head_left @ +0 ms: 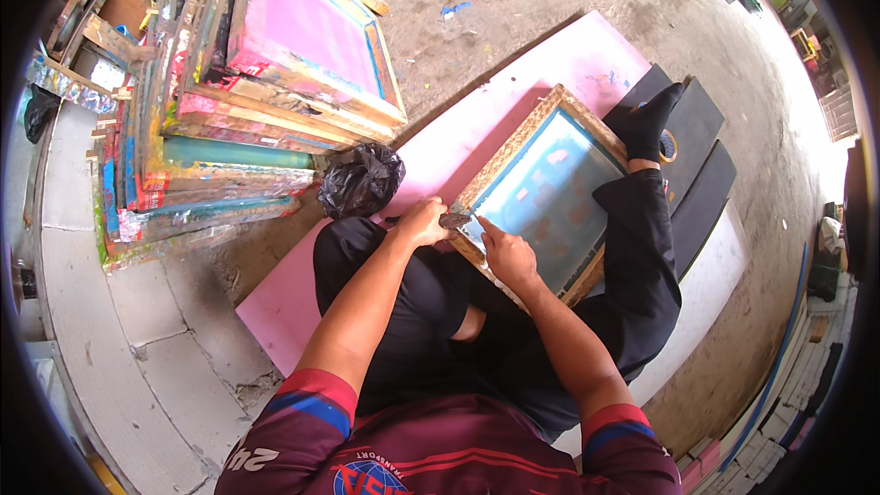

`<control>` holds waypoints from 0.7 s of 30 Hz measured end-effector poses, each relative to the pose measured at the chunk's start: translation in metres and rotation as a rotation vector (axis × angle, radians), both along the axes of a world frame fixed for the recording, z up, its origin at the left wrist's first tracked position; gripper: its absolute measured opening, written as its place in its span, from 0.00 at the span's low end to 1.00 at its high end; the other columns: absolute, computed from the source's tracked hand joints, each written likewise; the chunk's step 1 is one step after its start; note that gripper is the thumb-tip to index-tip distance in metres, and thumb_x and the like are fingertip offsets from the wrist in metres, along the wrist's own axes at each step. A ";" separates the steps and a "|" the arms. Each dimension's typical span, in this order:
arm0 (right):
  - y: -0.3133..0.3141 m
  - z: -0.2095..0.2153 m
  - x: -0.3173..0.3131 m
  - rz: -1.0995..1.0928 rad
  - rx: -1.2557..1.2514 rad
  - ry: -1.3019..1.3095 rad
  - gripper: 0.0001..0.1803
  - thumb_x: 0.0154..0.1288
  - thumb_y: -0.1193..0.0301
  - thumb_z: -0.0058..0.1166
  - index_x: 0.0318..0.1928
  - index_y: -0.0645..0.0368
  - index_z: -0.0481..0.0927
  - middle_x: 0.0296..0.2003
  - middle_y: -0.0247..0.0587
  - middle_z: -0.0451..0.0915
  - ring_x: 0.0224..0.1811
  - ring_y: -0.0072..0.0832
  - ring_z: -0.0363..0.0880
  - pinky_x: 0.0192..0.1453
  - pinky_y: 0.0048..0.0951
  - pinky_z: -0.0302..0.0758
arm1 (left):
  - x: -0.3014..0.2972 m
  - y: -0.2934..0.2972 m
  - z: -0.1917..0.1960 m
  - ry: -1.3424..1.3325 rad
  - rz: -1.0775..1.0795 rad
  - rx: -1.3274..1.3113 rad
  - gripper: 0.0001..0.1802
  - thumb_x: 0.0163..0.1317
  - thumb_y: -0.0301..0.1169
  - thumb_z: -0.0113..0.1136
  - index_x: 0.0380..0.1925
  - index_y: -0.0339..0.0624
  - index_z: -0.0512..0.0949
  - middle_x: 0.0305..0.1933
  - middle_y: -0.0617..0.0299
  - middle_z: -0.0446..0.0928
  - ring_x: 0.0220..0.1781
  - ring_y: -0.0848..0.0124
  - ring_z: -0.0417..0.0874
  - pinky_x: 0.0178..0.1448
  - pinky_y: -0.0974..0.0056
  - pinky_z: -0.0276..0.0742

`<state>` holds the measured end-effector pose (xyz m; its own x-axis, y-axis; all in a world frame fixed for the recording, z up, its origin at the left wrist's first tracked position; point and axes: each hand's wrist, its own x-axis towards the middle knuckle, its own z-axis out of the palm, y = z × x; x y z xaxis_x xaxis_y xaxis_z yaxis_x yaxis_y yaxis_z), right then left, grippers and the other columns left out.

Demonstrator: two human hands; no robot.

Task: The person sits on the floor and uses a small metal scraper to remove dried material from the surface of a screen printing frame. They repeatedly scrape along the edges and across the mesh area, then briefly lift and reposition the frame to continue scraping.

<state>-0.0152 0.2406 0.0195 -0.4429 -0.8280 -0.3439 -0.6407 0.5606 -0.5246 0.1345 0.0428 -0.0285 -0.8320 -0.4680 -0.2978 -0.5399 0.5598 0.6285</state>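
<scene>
Both hands on wooden-framed screen (547,194) (teal mesh, faint patches).

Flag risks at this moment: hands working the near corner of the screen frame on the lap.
1. The wooden screen frame appears to rest tilted on the leg rather than on the pink sheet; pressure at the corner could make it slip.
2. The left hand holds a small dark piece beside the teal mesh; what it is cannot be told, but a slip might mark the mesh.
3. The right hand presses at the mesh edge, possibly loosening it.
</scene>
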 end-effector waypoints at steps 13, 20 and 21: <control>-0.002 -0.038 -0.008 0.010 -0.094 -0.185 0.28 0.85 0.60 0.47 0.81 0.39 0.71 0.43 0.64 0.90 0.48 0.63 0.91 0.57 0.61 0.86 | -0.002 -0.001 -0.006 -0.025 -0.018 -0.008 0.25 0.48 0.40 0.85 0.41 0.34 0.90 0.44 0.48 0.84 0.51 0.46 0.88 0.56 0.46 0.83; 0.008 -0.072 -0.008 -0.117 -0.369 -0.349 0.24 0.83 0.59 0.53 0.75 0.39 0.80 0.42 0.64 0.90 0.46 0.64 0.90 0.55 0.60 0.86 | -0.003 -0.001 -0.007 0.019 -0.011 -0.020 0.27 0.47 0.43 0.86 0.41 0.33 0.89 0.42 0.47 0.83 0.47 0.47 0.88 0.53 0.46 0.82; 0.011 -0.093 -0.013 -0.104 -0.456 -0.356 0.24 0.83 0.59 0.53 0.75 0.39 0.79 0.40 0.63 0.90 0.43 0.64 0.90 0.53 0.61 0.86 | -0.008 -0.003 -0.005 0.006 -0.014 -0.001 0.27 0.47 0.43 0.86 0.41 0.33 0.90 0.42 0.48 0.83 0.46 0.47 0.87 0.53 0.46 0.82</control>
<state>-0.0279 0.2511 -0.0731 -0.4521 -0.8857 -0.1059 -0.3346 0.2784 -0.9003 0.1261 0.0403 -0.0339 -0.8405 -0.4564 -0.2920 -0.5279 0.5684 0.6311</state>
